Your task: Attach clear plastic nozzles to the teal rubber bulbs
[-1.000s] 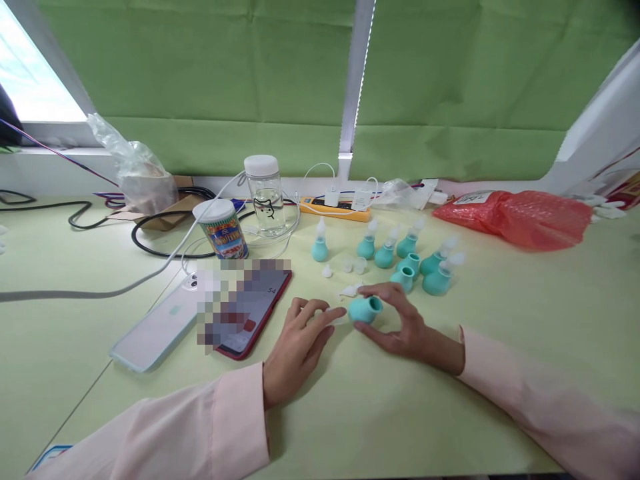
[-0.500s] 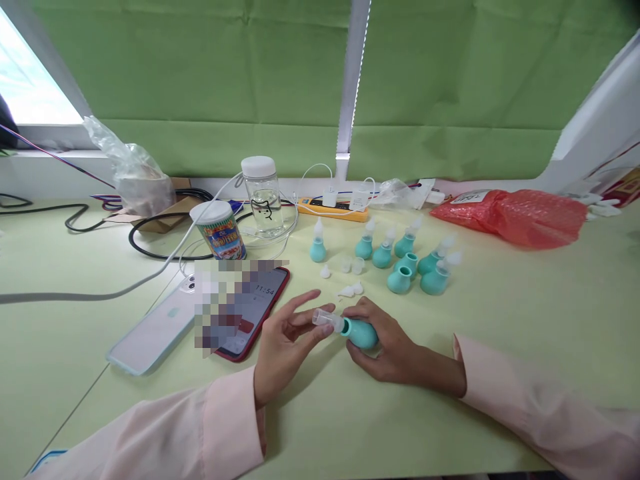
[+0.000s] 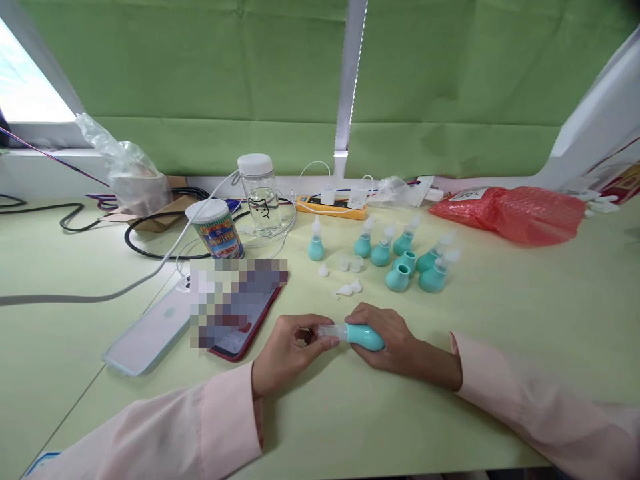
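My right hand [image 3: 387, 337] is wrapped round a teal rubber bulb [image 3: 366, 337], its neck turned to the left. Between thumb and fingers, my left hand [image 3: 295, 343] pinches a clear plastic tube [image 3: 332, 332], whose right end sits at the mouth of the bulb. How deep it goes in, I cannot see. Beyond the hands lie small white nozzle tips [image 3: 347, 289] and clear little caps [image 3: 350, 263]. Several teal bulbs with clear nozzles [image 3: 381, 252] stand farther back, and two bulbs with bare necks [image 3: 399, 278] are among them.
Left of my hands lie a phone in a red case [image 3: 250, 320] and a pale phone [image 3: 150, 337]. Behind them stand a noodle cup [image 3: 217, 230] and a water bottle [image 3: 261, 200], with cables around. A power strip [image 3: 340, 210] and a red plastic bag [image 3: 520, 213] are at the back.
My left fingers have closed more around the tube, and the tube and bulb now line up end to end. The bulb has turned, so its dark opening no longer shows.
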`<state>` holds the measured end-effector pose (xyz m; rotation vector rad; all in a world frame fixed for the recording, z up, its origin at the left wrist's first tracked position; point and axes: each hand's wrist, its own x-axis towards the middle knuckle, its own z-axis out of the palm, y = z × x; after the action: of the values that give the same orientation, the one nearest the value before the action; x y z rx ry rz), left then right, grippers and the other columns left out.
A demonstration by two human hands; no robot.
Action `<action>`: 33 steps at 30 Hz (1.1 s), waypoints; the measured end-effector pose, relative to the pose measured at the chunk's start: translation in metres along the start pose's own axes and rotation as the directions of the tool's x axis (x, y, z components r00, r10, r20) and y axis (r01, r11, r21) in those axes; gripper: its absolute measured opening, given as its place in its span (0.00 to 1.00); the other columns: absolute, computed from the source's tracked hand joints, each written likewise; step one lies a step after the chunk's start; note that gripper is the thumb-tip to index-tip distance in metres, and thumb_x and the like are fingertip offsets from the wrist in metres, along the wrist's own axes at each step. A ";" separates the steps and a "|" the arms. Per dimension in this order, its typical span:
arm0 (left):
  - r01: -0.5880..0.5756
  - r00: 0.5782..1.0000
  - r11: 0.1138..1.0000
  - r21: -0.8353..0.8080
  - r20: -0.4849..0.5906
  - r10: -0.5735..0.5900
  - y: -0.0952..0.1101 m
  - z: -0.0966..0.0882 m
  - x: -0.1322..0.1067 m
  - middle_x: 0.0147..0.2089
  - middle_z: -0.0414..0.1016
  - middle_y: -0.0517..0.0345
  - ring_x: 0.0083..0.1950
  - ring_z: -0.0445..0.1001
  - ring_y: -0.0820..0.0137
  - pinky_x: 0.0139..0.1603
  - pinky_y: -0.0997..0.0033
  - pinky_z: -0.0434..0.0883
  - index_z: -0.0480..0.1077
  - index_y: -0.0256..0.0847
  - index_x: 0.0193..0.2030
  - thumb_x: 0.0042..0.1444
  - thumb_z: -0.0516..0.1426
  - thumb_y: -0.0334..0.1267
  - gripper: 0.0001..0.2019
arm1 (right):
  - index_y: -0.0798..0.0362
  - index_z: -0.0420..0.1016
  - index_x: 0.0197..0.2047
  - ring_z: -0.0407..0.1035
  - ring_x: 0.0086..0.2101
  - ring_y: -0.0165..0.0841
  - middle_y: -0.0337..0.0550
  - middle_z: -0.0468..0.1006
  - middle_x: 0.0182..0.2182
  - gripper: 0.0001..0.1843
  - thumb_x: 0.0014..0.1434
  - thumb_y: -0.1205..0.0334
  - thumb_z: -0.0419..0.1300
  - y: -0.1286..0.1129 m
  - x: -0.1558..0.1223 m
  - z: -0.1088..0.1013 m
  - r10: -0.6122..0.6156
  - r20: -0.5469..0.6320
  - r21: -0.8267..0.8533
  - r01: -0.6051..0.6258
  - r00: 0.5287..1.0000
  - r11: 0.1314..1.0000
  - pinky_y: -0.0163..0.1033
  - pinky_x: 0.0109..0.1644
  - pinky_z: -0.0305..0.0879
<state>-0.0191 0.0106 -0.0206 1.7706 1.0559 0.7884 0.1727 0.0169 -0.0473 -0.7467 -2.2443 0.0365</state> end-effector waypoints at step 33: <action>-0.544 0.820 0.770 0.333 0.020 0.571 -0.006 0.001 -0.004 0.23 0.67 0.54 0.25 0.62 0.73 0.24 0.75 0.61 0.68 0.31 0.36 0.50 0.56 0.32 0.07 | 0.55 0.63 0.27 0.57 0.22 0.23 0.32 0.64 0.21 0.12 0.34 0.72 0.59 -0.016 0.026 -0.011 0.447 0.618 0.503 -0.762 0.647 0.407 0.28 0.23 0.53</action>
<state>-0.0218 0.0083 -0.0267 2.4148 0.7286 1.1013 0.1580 0.0153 -0.0188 -1.1194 -1.8457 1.5275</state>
